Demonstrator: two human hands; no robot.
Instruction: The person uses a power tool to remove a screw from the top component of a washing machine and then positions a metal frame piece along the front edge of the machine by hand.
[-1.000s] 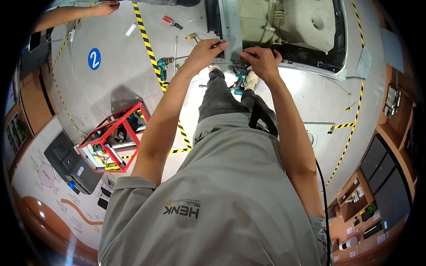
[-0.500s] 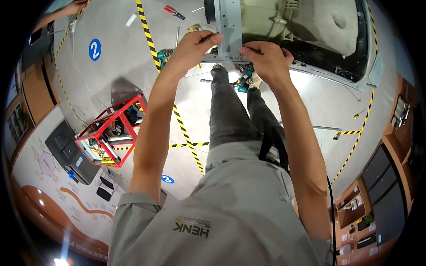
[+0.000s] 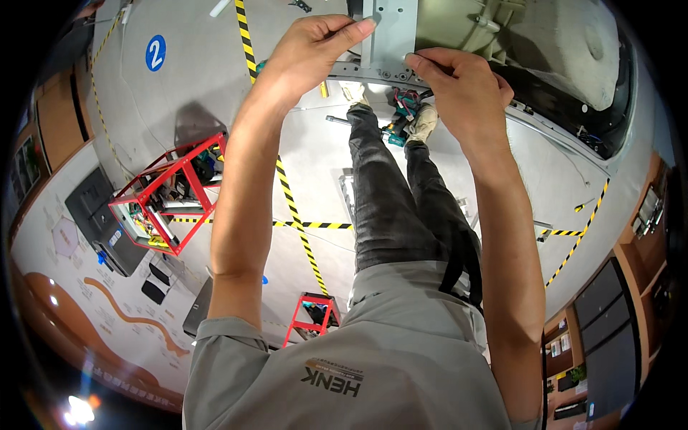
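A grey metal upright (image 3: 393,32) with small holes rises from a drilled metal sill (image 3: 358,72) at the top of the view. My left hand (image 3: 304,61) is closed at the upright's left edge, its thumb pressed on the metal and its other fingers curled. Lower down, at the right edge near the sill, my right hand (image 3: 469,89) pinches with thumb and forefinger. Whether a small part sits between those fingertips is hidden. Right of the upright lies the vehicle body shell (image 3: 552,54), with a pale moulded panel and a dark lower edge.
Teal power tools (image 3: 399,118) lie on the floor between my shoes, beside the sill. To the left stands a red-framed cart (image 3: 168,190) with tools; another red frame (image 3: 313,315) shows lower down. Yellow-black tape (image 3: 292,193) crosses the grey floor.
The view has shifted, so the upright and both hands appear higher in the picture. Both hands stay at the upright. A person's hand at the upper left has left the view.
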